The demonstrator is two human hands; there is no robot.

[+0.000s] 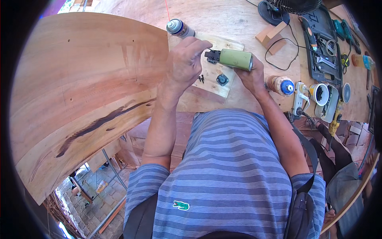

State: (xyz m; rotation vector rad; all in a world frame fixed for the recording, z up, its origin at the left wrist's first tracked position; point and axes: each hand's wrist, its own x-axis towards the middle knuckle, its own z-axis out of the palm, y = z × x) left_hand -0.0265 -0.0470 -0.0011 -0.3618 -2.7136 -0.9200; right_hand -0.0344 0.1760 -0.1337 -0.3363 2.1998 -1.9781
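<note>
My right hand [251, 77] grips a green cylindrical housing [234, 58] from its far right end, holding it sideways above a light wooden board [234, 46]. A black part [213, 56] with small fittings sticks out of the housing's left end. My left hand [185, 61] is closed beside that black end, its index finger reaching to it; whatever it pinches is too small to make out. Below, on the board, lie several black screws [201, 78] and a dark grey flanged part [222, 79]. A spray can [181, 28] stands just beyond my left hand.
A large plywood panel [91, 59] rises at the left. Rightward are joined wood blocks [272, 38], a fan [274, 12], an open toolbox [324, 47], a blue-capped bottle [280, 85], a power strip [299, 99], a white tub [319, 95] and another person [344, 179].
</note>
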